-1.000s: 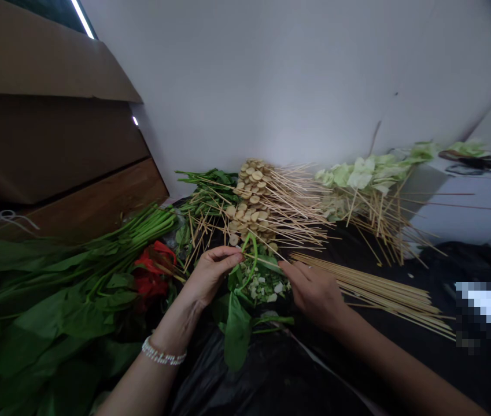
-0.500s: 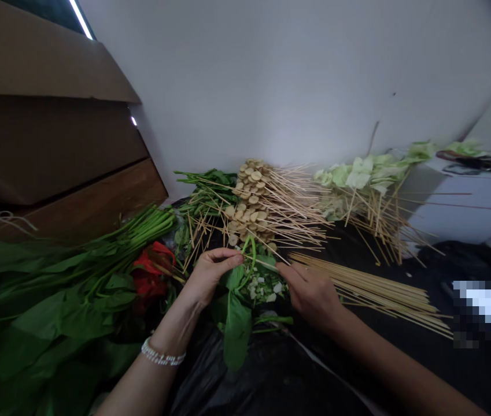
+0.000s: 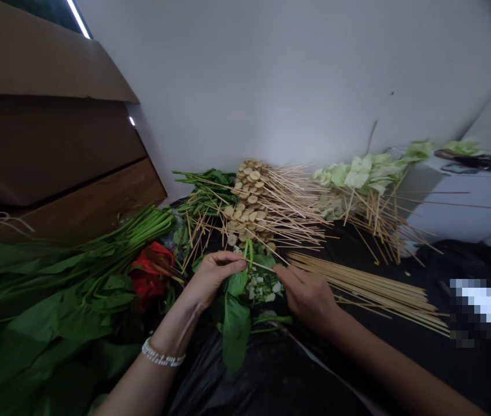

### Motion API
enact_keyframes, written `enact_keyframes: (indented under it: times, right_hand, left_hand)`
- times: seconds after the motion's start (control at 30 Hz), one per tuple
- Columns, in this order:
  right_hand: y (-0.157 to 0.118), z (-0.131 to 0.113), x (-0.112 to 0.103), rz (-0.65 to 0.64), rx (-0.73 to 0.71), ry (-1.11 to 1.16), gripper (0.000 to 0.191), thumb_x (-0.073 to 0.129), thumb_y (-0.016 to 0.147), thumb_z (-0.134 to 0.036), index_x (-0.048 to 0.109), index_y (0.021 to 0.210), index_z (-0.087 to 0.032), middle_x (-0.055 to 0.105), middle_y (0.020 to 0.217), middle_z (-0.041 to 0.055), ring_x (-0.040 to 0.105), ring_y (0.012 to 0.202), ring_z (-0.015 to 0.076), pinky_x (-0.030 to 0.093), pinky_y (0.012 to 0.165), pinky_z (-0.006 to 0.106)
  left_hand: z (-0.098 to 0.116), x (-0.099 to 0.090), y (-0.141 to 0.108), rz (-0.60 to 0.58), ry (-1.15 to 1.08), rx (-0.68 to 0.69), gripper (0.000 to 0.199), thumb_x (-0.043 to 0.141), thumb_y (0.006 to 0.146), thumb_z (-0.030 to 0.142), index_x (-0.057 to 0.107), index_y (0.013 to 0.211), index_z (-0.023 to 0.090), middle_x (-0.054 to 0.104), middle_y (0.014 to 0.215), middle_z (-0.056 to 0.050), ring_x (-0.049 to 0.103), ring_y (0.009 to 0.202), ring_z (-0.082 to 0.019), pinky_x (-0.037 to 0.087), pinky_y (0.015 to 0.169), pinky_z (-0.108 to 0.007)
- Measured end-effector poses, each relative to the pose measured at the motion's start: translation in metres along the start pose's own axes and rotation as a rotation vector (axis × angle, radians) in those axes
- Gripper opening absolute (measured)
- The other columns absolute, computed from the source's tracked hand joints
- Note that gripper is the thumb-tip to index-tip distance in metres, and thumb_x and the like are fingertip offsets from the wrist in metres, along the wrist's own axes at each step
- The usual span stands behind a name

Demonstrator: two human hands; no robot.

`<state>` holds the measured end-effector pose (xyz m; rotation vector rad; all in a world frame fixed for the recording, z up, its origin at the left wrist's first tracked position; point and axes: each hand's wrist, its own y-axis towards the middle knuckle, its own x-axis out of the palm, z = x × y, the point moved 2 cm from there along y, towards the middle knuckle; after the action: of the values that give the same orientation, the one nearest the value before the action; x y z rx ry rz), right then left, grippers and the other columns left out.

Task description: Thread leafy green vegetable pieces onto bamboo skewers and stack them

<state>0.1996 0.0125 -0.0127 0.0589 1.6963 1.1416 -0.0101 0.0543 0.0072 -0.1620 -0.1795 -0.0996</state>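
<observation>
right hand [image 3: 308, 292]: fingers closed on bamboo skewer [image 3: 263, 267], which spans between hands
left hand [image 3: 216, 273]: thumb and finger pinching leafy green [image 3: 250, 252] at skewer's far end
skewer feel: likely light, stiff; grip shaft
green feel: probably soft, tears; hold stem
red plastic bag [image 3: 152, 266]: crumpled, contents unclear

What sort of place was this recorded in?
Probably an indoor food-preparation corner, judging by pale round slices on thin wooden skewers, a heap of long-stemmed dark-green leaves, and a spread of bare straight wooden sticks.
</observation>
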Motion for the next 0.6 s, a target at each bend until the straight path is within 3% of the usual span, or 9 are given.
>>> enact_keyframes:
  times: [0.33,0.53,0.6]
  right_hand:
    - [0.0,-0.001,0.001,-0.032,0.03,0.035,0.031,0.039,0.088,-0.006,0.063,0.105,-0.013,0.062,0.072,0.0027,0.055,0.06,0.0135,0.038,0.055,0.026]
    - [0.007,0.004,-0.011,0.115,0.063,0.085,0.024,0.038,0.089,-0.009,0.061,0.094,-0.015,0.062,0.074,0.0047,0.056,0.067,0.0166,0.042,0.062,0.028]
    - [0.008,0.006,-0.016,0.154,0.059,0.091,0.022,0.037,0.09,-0.01,0.059,0.092,-0.016,0.06,0.072,0.0045,0.055,0.067,0.0173,0.042,0.063,0.029]
  left_hand:
    - [0.0,0.002,-0.002,-0.055,0.027,0.006,0.027,0.09,0.05,0.028,0.073,0.066,0.014,0.068,0.064,0.0,0.057,0.058,-0.009,0.044,0.062,-0.021]
    - [0.002,0.0,0.002,-0.122,-0.107,0.005,0.041,0.077,0.067,0.052,0.075,0.08,0.013,0.068,0.071,-0.005,0.058,0.064,-0.012,0.045,0.063,-0.021]
    - [-0.002,-0.001,0.004,-0.124,-0.052,0.011,0.039,0.075,0.07,0.05,0.075,0.084,0.014,0.068,0.072,-0.005,0.057,0.064,-0.011,0.043,0.061,-0.02]
